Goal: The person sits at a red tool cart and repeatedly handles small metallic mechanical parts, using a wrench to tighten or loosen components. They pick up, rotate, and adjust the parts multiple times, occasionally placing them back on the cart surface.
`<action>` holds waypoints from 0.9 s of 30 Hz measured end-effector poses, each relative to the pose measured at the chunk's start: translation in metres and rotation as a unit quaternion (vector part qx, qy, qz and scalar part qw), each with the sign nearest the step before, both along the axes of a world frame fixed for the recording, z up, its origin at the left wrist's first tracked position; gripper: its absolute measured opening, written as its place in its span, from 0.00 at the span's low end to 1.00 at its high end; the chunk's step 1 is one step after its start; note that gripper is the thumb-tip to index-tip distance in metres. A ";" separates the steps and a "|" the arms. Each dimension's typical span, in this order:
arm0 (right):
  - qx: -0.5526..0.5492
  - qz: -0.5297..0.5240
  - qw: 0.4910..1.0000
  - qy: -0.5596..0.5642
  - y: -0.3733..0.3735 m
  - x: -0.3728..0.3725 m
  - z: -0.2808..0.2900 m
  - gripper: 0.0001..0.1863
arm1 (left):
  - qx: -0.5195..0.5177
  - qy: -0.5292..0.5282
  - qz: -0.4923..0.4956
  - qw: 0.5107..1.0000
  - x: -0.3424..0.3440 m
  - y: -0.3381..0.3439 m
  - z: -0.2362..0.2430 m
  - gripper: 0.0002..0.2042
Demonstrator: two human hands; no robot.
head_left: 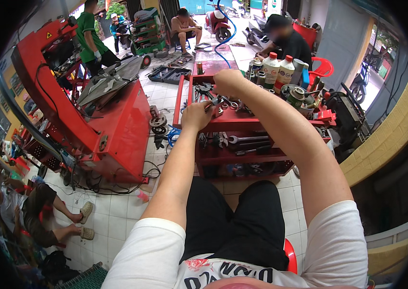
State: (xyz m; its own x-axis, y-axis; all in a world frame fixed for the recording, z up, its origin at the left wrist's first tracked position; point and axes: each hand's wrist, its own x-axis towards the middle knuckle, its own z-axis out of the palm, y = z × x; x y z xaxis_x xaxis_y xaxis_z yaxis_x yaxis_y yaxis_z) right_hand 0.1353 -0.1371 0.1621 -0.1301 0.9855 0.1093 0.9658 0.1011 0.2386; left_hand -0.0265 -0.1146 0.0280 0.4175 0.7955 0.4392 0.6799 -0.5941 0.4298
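Both of my hands are over the top tray of a red tool cart (242, 124), close together. My left hand (195, 116) is closed, with a small dark metal piece (214, 102) at its fingertips whose kind I cannot make out. Just above and to the right, my right hand (229, 83) is bent downward with its fingers curled; what they grip is hidden behind the hand. Loose hand tools and metal rings (234, 105) lie in the tray around my hands. Several wrenches (249, 139) rest on the shelf below.
White bottles with red caps (270, 71) and cans (296, 96) crowd the cart's right side. A red machine (122, 130) stands left, cables on the floor beside it. A black tool case (168, 74) lies beyond. A person in black (293, 45) sits across the cart; others are around.
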 end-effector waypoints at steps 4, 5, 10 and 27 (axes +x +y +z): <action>0.025 -0.072 0.996 0.048 -0.001 -0.001 -0.009 0.17 | -0.007 -0.003 0.000 1.000 0.002 -0.003 0.004 0.16; 0.013 -0.076 0.996 0.049 0.003 0.000 -0.013 0.16 | -0.005 -0.004 -0.005 1.000 0.002 -0.002 0.003 0.16; -0.028 -0.040 0.999 0.022 0.017 0.008 -0.019 0.16 | 0.010 -0.011 -0.002 1.000 0.002 -0.002 0.000 0.15; 0.013 -0.055 0.998 0.037 0.005 0.007 -0.021 0.15 | -0.002 -0.009 -0.010 1.000 0.004 -0.004 0.005 0.15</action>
State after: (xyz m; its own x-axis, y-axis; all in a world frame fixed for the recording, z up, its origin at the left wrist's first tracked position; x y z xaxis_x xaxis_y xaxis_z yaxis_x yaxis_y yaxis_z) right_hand 0.1419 -0.1324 0.1409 -0.0119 0.9900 0.1407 0.9860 -0.0118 0.1665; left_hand -0.0222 -0.1191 0.0325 0.4250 0.7891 0.4435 0.6601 -0.6054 0.4447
